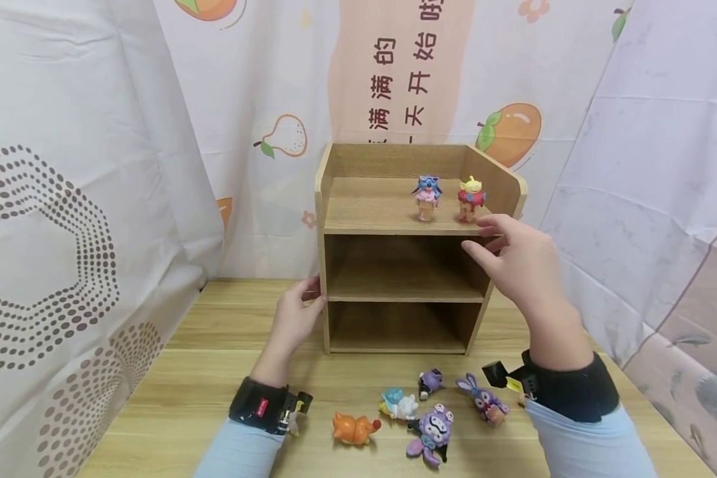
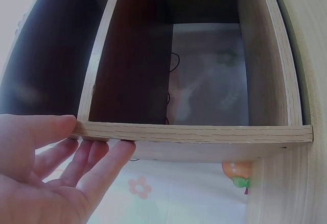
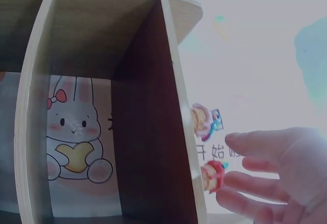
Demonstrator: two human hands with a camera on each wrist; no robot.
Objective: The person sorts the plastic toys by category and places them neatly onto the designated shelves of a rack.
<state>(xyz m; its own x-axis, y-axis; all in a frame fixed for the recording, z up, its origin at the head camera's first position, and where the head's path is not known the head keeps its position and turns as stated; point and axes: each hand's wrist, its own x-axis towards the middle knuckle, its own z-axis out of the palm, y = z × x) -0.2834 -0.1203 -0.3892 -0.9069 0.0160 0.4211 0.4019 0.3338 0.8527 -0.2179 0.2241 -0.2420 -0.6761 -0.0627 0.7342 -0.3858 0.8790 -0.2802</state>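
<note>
A small wooden shelf (image 1: 406, 295) with a top deck and two compartments stands on the table. My left hand (image 1: 297, 315) holds its left side panel, thumb at the front edge and fingers on the outer face, as the left wrist view shows. On the top deck stand a blue-headed ice-cream-cone figurine (image 1: 427, 198) and, to its right, a red cone figurine with a yellow top (image 1: 471, 199). Just in front of the red one is my right hand (image 1: 516, 255), fingers apart and nothing between them. Whether a fingertip touches that figurine cannot be told.
Several figurines lie on the table before the shelf: an orange one (image 1: 355, 429), a blue-and-white one (image 1: 398, 403), a small purple one (image 1: 430, 382), a purple one with a pale face (image 1: 435, 428) and a long-eared purple one (image 1: 482, 399). Printed curtains (image 1: 263, 79) hang behind.
</note>
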